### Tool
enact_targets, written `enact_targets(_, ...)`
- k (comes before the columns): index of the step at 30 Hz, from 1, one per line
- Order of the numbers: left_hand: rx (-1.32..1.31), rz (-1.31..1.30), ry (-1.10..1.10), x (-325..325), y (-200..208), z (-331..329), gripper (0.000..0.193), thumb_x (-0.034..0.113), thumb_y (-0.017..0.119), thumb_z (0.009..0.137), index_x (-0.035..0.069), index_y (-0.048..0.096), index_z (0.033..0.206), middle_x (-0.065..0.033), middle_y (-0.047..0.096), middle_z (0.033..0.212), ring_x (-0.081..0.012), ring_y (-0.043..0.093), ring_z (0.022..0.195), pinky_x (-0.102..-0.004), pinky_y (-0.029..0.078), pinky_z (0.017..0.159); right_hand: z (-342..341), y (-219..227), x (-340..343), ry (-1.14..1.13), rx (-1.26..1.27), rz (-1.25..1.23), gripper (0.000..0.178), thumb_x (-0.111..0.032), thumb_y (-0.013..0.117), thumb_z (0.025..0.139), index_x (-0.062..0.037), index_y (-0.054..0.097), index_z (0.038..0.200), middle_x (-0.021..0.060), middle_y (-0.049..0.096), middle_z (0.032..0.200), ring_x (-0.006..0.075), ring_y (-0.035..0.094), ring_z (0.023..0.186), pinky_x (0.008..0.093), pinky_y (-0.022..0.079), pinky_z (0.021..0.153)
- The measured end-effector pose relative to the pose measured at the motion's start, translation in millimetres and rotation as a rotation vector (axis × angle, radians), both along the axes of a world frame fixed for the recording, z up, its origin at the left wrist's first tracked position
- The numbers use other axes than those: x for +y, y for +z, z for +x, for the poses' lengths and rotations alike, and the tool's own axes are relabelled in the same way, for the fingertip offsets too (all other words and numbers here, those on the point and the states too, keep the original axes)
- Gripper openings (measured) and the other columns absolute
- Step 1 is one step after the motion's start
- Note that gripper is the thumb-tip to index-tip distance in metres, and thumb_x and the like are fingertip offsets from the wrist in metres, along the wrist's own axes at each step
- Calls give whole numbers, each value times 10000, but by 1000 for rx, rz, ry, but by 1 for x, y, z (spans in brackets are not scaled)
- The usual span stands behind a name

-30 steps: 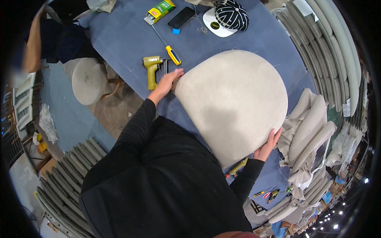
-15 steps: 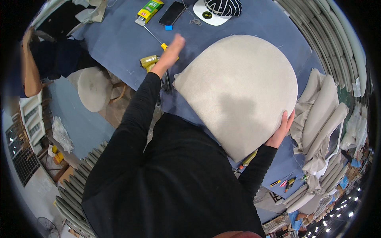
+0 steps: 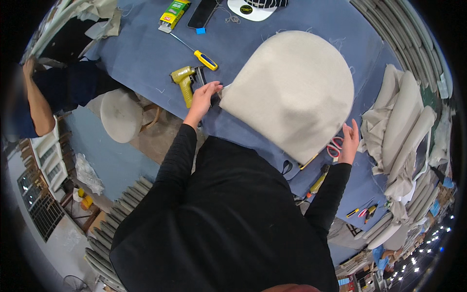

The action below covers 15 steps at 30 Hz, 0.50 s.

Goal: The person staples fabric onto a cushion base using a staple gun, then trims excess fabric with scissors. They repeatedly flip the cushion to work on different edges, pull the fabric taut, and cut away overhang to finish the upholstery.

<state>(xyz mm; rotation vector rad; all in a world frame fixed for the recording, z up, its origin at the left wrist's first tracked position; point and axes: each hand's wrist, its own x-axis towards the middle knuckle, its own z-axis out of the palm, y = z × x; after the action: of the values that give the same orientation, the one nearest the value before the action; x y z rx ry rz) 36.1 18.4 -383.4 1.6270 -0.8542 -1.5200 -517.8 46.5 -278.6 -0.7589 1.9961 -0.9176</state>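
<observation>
A beige upholstered seat cushion [image 3: 296, 87], rounded at the far side and straight at the near side, lies on the blue-grey table. My left hand [image 3: 200, 103] is at its left corner, fingers stretched toward a small fabric edge there; whether they touch it is unclear. Beside that hand lie an olive staple gun [image 3: 184, 82] and a yellow-handled screwdriver [image 3: 206, 60]. My right hand [image 3: 349, 143] is open just off the cushion's right edge, fingers raised and apart. Red-handled scissors [image 3: 334, 147] lie next to it, partly hidden.
A green-yellow box [image 3: 174, 14], a phone [image 3: 203, 13] and a cap [image 3: 253, 9] lie at the far side. Beige covers [image 3: 396, 112] are piled at right. Small hand tools [image 3: 362, 211] lie near the right front. Another person's arm [image 3: 39, 102] and a round stool [image 3: 121, 116] are at left.
My left hand has come back from over the screwdriver to the cushion's left corner. My right hand has let go of the cushion's edge, and the cushion has shifted slightly, uncovering the scissors.
</observation>
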Motion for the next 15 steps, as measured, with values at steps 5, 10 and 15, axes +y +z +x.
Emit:
enact_targets(5, 16, 42, -52, 6, 10, 0, 542, 382, 484, 1210, -62, 668, 1460, -149, 753, 1397, -236, 695, 1336, -367, 479, 1203, 14, -42, 32, -46, 92, 159, 692, -231, 774, 1064, -51, 478, 1662, 156, 648, 1443, 203, 631, 1268, 357, 500, 1071)
enact_targets(10, 210, 138, -5, -19, 43, -17, 662, 486, 406, 1210, -65, 626, 1503, -189, 665, 1541, -290, 573, 1508, -407, 383, 1303, 21, -83, 79, -56, -77, 72, 742, -287, 717, 1108, -53, 350, 1709, 208, 567, 1593, 274, 571, 1447, 406, 433, 1199)
enact_targets(15, 233, 259, 75, -36, 17, -64, 542, 398, 473, 1199, -38, 668, 1456, -151, 707, 1452, -268, 625, 1383, -404, 426, 1221, 12, -71, 78, -204, -388, 98, 762, -391, 654, 1142, -61, 304, 1733, 151, 538, 1643, 269, 523, 1499, 405, 407, 1221)
